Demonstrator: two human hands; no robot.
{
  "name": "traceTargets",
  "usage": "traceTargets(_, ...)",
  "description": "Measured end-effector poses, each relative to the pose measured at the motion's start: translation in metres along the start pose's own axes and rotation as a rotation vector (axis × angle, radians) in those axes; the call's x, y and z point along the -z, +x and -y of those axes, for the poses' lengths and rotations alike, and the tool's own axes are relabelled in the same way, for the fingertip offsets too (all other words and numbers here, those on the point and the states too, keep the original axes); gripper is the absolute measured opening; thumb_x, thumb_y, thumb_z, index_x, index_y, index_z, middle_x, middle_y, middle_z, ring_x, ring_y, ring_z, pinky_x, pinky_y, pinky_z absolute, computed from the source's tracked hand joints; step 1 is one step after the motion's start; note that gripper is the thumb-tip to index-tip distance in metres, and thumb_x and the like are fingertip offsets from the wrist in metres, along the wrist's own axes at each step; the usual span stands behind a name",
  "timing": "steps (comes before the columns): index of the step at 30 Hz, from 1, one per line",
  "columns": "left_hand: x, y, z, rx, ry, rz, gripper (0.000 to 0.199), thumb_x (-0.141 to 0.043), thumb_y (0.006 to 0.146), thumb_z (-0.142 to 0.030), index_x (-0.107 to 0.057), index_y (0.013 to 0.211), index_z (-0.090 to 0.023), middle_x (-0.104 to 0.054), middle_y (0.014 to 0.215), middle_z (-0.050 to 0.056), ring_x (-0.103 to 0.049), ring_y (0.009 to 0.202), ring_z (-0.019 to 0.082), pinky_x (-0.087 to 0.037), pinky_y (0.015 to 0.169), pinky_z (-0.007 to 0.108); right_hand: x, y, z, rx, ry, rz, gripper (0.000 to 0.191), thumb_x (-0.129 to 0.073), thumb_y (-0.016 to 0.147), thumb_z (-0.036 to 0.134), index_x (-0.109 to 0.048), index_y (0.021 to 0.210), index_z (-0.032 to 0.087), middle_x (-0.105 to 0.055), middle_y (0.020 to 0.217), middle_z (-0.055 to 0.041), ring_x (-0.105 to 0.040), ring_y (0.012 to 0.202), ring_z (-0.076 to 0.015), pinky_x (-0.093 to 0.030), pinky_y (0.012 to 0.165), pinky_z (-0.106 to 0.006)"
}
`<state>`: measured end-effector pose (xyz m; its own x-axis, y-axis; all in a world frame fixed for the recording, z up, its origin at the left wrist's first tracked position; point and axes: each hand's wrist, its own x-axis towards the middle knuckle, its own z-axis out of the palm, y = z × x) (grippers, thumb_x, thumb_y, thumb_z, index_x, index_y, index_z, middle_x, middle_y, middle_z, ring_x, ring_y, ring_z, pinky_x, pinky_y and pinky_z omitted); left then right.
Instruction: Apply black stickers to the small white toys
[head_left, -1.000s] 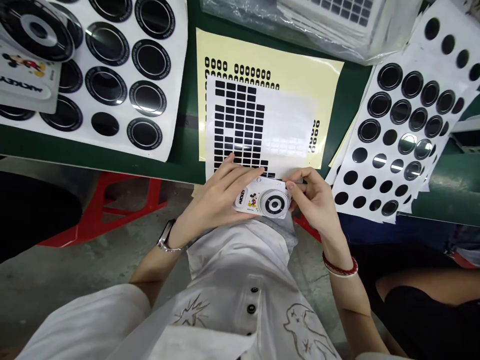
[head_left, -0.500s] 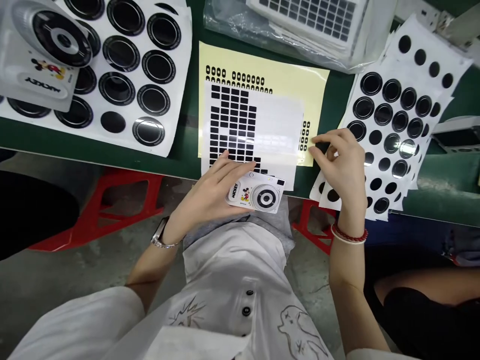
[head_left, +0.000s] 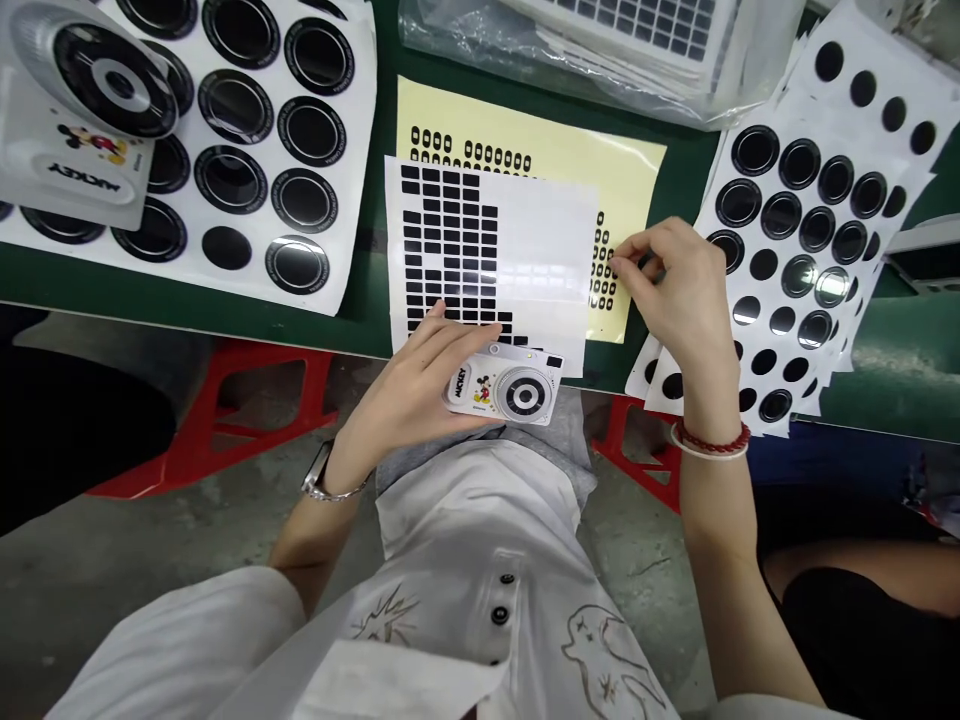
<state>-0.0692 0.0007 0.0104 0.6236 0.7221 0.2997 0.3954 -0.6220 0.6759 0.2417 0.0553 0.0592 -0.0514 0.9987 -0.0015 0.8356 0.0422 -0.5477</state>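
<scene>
Left hand holds white Mickey camera tight, just below white sticker sheet. Right hand pinches narrow above yellow sheet; cannot tell if holding anything.

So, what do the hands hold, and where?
The left hand holds a white Mickey camera by its left end. The right hand: cannot tell whether it pinches anything.
</scene>
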Motion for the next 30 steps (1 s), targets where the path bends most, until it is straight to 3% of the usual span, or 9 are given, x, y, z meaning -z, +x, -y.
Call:
traceTargets(4, 0.003, -0.006, -0.003, 0.006, -0.007, 0.034, 0.089, -0.083, 0.092, -0.051, -0.038, 0.164, -0.025, -0.071, 0.138, 0.012, -0.07, 0.124, 0.03, -0.039, 0.13, 0.07, -0.002, -0.02, 0.003, -0.065, 0.051, -0.026, 0.004, -0.068, 0.098, 0.024, -0.07, 0.102, 0.023, -0.066, 0.105, -0.0064, -0.058, 0.073, -0.0187, -0.052, 0.077, -0.041)
traceTargets(10, 0.003, -0.001, -0.009, -0.007, 0.014, 0.037, 0.087, -0.084, 0.093, -0.048, -0.039, 0.164, -0.024, -0.071, 0.137, 0.011, -0.069, 0.126, 0.029, -0.041, 0.13, 0.067, -0.007, -0.023, 0.002, -0.079, 0.061, -0.086, 0.009, -0.07, 0.098, 0.027, -0.067, 0.09, 0.026, -0.067, 0.105, -0.009, -0.061, 0.077, -0.023, -0.055, 0.075, -0.043)
traceTargets(18, -0.018, 0.015, -0.017, -0.033, 0.043, -0.002, 0.088, -0.084, 0.092, -0.049, -0.039, 0.163, -0.023, -0.071, 0.135, 0.011, -0.068, 0.123, 0.029, -0.037, 0.131, 0.07, 0.002, -0.008, -0.007, -0.044, -0.042, 0.1, 0.005, -0.063, 0.098, 0.022, -0.061, 0.093, 0.023, -0.064, 0.102, -0.0084, -0.062, 0.087, -0.0231, -0.054, 0.082, -0.042)
traceTargets(25, -0.03, 0.018, -0.026, 0.008, 0.091, -0.042, 0.088, -0.083, 0.092, -0.052, -0.039, 0.163, -0.024, -0.071, 0.133, 0.011, -0.067, 0.118, 0.03, -0.039, 0.128, 0.072, 0.004, -0.02, -0.001, -0.054, -0.1, 0.089, 0.011, -0.06, 0.099, 0.022, -0.055, 0.09, 0.023, -0.063, 0.099, -0.0079, -0.057, 0.079, -0.0205, -0.049, 0.073, -0.039)
traceTargets(30, -0.039, 0.018, -0.033, 0.02, 0.132, -0.095, 0.083, -0.079, 0.095, -0.055, -0.042, 0.161, -0.021, -0.072, 0.128, 0.012, -0.067, 0.114, 0.03, -0.042, 0.127, 0.07, 0.001, -0.058, 0.025, -0.225, 0.242, -0.039, 0.014, -0.06, 0.102, 0.029, -0.058, 0.088, 0.025, -0.062, 0.097, -0.0054, -0.061, 0.085, -0.0201, -0.051, 0.074, -0.036)
